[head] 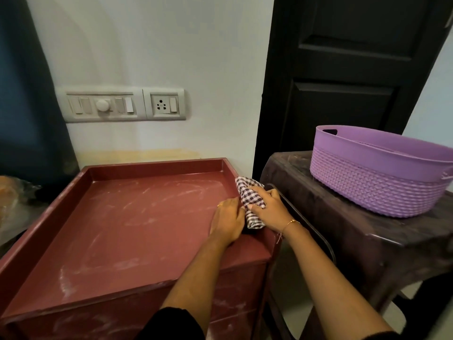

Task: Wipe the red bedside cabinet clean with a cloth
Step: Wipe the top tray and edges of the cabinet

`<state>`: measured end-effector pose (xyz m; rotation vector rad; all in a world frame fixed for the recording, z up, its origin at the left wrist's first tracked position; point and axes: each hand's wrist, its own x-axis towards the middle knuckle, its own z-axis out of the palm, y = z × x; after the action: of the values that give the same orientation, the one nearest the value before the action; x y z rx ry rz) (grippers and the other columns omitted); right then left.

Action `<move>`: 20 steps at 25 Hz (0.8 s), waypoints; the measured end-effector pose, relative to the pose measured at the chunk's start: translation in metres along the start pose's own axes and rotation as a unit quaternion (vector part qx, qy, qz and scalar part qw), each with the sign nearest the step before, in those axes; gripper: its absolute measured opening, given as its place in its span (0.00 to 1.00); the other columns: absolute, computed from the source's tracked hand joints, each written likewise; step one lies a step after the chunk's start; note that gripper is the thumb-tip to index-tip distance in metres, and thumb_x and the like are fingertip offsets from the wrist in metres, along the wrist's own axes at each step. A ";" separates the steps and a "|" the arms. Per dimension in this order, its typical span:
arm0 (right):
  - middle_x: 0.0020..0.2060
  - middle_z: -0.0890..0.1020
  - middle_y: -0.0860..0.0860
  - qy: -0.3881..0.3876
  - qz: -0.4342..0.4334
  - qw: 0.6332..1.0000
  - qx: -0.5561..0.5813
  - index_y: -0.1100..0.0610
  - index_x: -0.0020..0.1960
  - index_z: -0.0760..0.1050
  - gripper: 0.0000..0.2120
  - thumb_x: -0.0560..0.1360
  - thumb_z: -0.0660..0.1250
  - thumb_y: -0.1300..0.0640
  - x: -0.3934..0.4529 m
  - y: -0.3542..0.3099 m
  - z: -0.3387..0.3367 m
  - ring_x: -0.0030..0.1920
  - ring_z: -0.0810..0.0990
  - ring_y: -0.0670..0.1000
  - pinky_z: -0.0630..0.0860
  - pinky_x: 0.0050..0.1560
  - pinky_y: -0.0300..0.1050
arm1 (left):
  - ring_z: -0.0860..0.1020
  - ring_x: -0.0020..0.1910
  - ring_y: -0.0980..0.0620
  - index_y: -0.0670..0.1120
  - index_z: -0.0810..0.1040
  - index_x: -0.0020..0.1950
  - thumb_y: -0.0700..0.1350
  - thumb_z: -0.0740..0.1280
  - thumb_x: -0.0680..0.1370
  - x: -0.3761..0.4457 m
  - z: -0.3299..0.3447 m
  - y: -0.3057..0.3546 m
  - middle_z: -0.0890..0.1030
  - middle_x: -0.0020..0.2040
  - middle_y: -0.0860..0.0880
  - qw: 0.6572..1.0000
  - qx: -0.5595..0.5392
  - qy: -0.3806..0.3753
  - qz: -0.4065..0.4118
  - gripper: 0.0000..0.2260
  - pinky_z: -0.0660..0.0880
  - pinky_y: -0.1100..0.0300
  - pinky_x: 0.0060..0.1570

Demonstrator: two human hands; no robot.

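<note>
Wiping the right-hand rim is the step in hand, and both your hands sit on it at the centre-right of the frame. Your right hand (267, 207) has its grip curled over the checked cloth (250, 200), which is bunched on the raised edge of the red cabinet (117, 231); your left hand (228, 222) lies just beside it on the inner side of the rim, touching the cloth's lower end, its fingers fairly straight and, as far as I can tell, gripping nothing.

To do this well, spread the cloth flatter under your palm: a tight wad only cleans a narrow line. Press down and draw it along the rim in one long pass toward the lower edge of the frame, then fold it to a fresh face. Let your left hand brace the cabinet instead of crowding the cloth.

Pale dusty smears show across the sunken top, thickest near the lower left corner and along the front lip, so most of the job looks undone. Work those in overlapping strokes toward one corner and lift the dust out over the lip.

Mind the dark cable (306, 224) running just beside the rim, and keep your elbow off the purple basket (377, 177) on the dark stool (343, 231) at the right.
</note>
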<state>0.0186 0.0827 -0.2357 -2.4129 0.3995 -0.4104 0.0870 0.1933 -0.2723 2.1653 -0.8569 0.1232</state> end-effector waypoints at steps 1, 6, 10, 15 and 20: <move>0.53 0.64 0.54 0.007 -0.006 1.000 0.027 0.50 0.71 0.66 0.24 0.76 0.65 0.57 -0.005 0.004 0.000 0.58 0.72 0.56 0.66 0.65 0.43 | 0.75 0.52 0.40 0.40 0.75 0.52 0.48 0.53 0.76 -0.001 0.004 0.001 0.80 0.52 0.40 1.000 -0.006 -0.004 0.001 0.17 0.68 0.48 0.59; 0.55 0.67 0.57 -0.003 0.004 0.995 0.101 0.53 0.70 0.66 0.20 0.78 0.62 0.59 -0.007 0.007 -0.005 0.55 0.73 0.53 0.68 0.64 0.42 | 0.63 0.72 0.43 0.46 0.69 0.68 0.55 0.50 0.79 -0.002 0.011 -0.005 0.73 0.68 0.45 0.999 -0.018 -0.039 -0.001 0.23 0.55 0.48 0.73; 0.58 0.69 0.59 0.013 0.023 0.992 0.126 0.54 0.70 0.65 0.20 0.79 0.60 0.59 -0.013 0.005 -0.007 0.57 0.74 0.55 0.67 0.68 0.47 | 0.52 0.76 0.45 0.46 0.63 0.73 0.48 0.53 0.82 -0.011 0.003 0.004 0.66 0.74 0.47 0.997 -0.059 -0.046 0.003 0.19 0.48 0.50 0.75; 0.58 0.70 0.56 0.000 0.015 0.992 0.126 0.53 0.67 0.68 0.17 0.79 0.60 0.58 -0.031 0.011 -0.011 0.57 0.75 0.53 0.69 0.66 0.48 | 0.49 0.77 0.48 0.46 0.62 0.74 0.48 0.54 0.81 -0.014 0.000 0.002 0.63 0.75 0.48 0.996 -0.067 -0.056 -0.006 0.20 0.50 0.51 0.74; 0.60 0.72 0.60 0.013 0.029 0.991 0.129 0.50 0.69 0.66 0.19 0.79 0.60 0.56 -0.017 0.020 -0.002 0.59 0.76 0.56 0.70 0.67 0.55 | 0.44 0.77 0.50 0.49 0.60 0.75 0.54 0.54 0.81 -0.019 0.001 0.004 0.58 0.77 0.48 0.995 -0.064 -0.081 -0.004 0.23 0.50 0.50 0.74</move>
<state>-0.0011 0.0735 -0.2503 -2.1412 0.4013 -0.4384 0.0701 0.2008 -0.2770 2.0788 -0.9215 -0.1101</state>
